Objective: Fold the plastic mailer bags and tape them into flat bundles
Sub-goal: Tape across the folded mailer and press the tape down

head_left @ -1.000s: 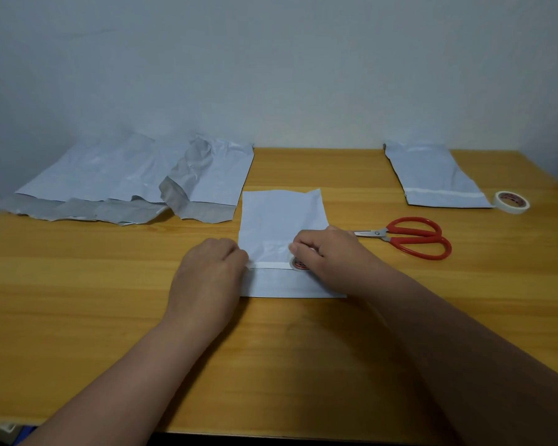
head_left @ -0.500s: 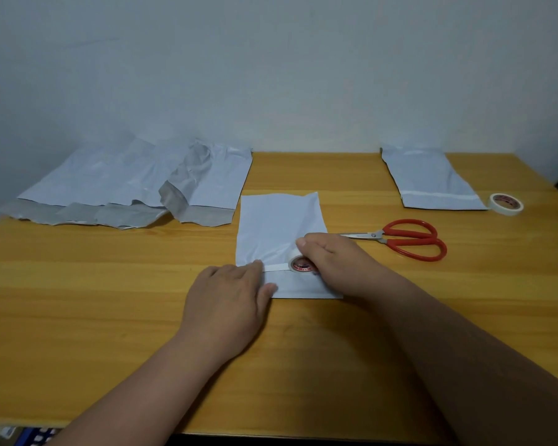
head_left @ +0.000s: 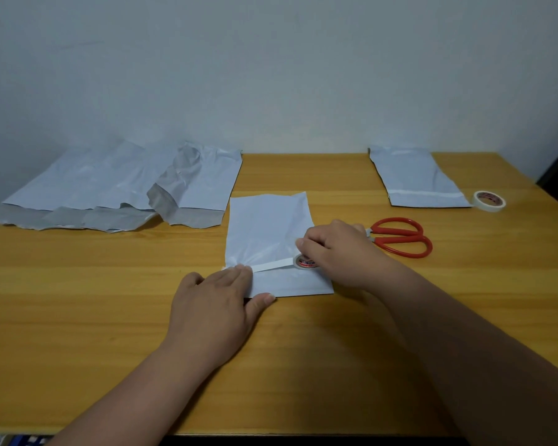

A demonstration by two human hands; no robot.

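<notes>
A wooden table (head_left: 78, 317) runs back to a plain pale wall. Nearest, the left hand (head_left: 216, 304) lies flat with straight fingers, its grip released, pressing the tape's free end and the left edge of the folded mailer (head_left: 268, 233) at the table's middle. Just beyond, the right hand (head_left: 339, 252) has its grip clenched round a tape roll (head_left: 304, 261), and a white strip (head_left: 271, 266) runs taut from the roll to the left fingertips, lying across the mailer. The plastic looks puckered near the left hand, so pulling harder would likely bunch the fold or drag the mailer sideways; if the left hand lifts early, the strip could spring back and stick to itself. Red scissors (head_left: 400, 236) lie just right of the right hand, one pair. Farther back, a taped bundle (head_left: 416, 178) sits at right, touching a second tape roll (head_left: 489, 200), making two rolls. At far left lies a heap of unfolded mailers (head_left: 110, 188); their count I cannot tell.
</notes>
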